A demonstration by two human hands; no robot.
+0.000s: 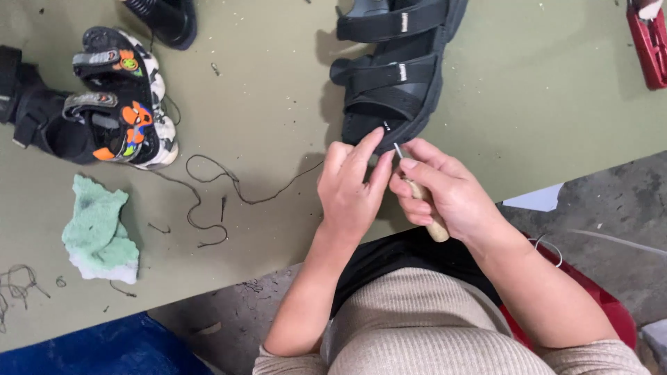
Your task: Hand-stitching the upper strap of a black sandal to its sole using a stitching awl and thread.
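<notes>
A black strapped sandal (399, 69) lies on the olive-green table (278, 83), toe end toward me. My left hand (351, 187) rests at the sandal's near edge, its fingers pressed against the sole. My right hand (445, 191) grips a wooden-handled awl (425, 205), whose thin metal tip (397, 149) points at the sandal's edge between my two hands. A dark thread (229, 184) trails from the sandal's near edge leftward across the table in loose loops.
A child's sandal with orange cartoon patches (125, 104) and another black shoe (167, 21) lie at the left. A green cloth (97, 232) sits near the front edge. A red object (649, 45) is at the far right. Thread scraps (21, 281) litter the left.
</notes>
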